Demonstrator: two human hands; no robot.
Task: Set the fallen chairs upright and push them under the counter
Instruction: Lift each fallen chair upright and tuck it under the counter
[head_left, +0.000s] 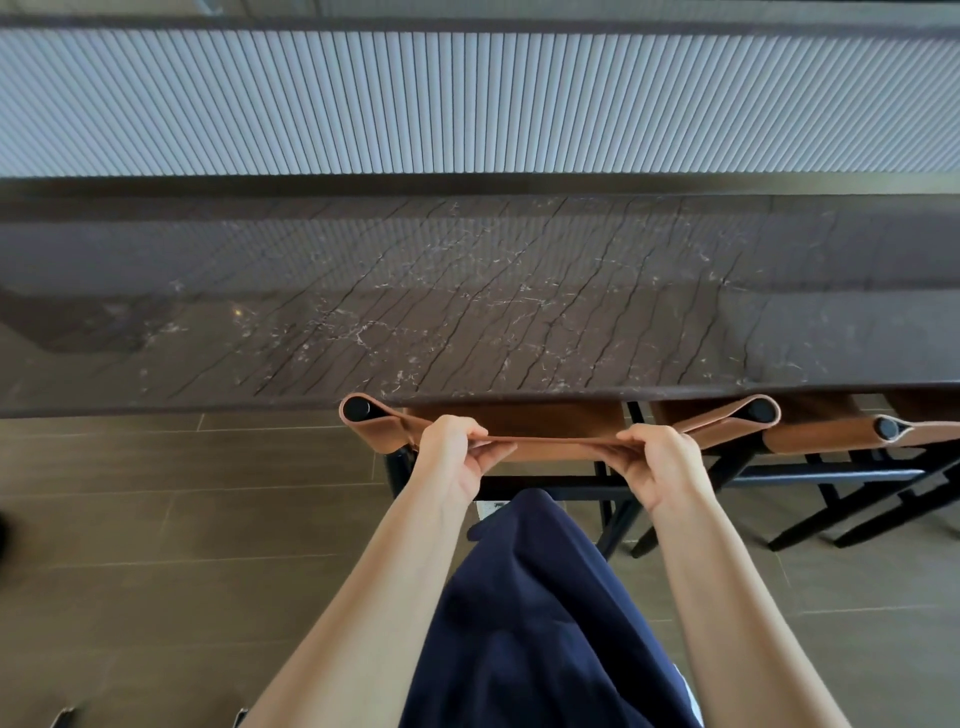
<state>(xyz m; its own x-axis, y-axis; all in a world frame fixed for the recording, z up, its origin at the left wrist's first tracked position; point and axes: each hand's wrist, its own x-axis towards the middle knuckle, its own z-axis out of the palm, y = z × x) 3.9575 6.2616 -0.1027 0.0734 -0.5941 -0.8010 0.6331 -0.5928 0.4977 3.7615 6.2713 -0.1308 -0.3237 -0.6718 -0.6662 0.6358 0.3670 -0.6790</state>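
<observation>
- Left hand (457, 457) pinches the top edge of the tan leather sling backrest (550, 448) of the black-framed chair (545, 488); fingers curled tight over the edge.
- Right hand (655, 462) grips the same edge, toward 3 o'clock of the left.
- Chair stands upright at centre, seat largely tucked under the dark veined marble surface (467, 312); back posts just clear of its front edge.
- Second tan-and-black chair (831, 441) at 3 o'clock, upright, also tucked in, close beside the first.
- Risk, as I judge it: a push off-line could knock the right back post into the neighbour's backrest; pushing hard could drive the posts against the surface edge; the soft sling may buckle rather than carry the push.
- Hidden: seat and front legs under the surface; feet behind the navy garment (545, 623). Neighbour cut off at the frame's right. Any further chairs, fallen or not, out of view.
</observation>
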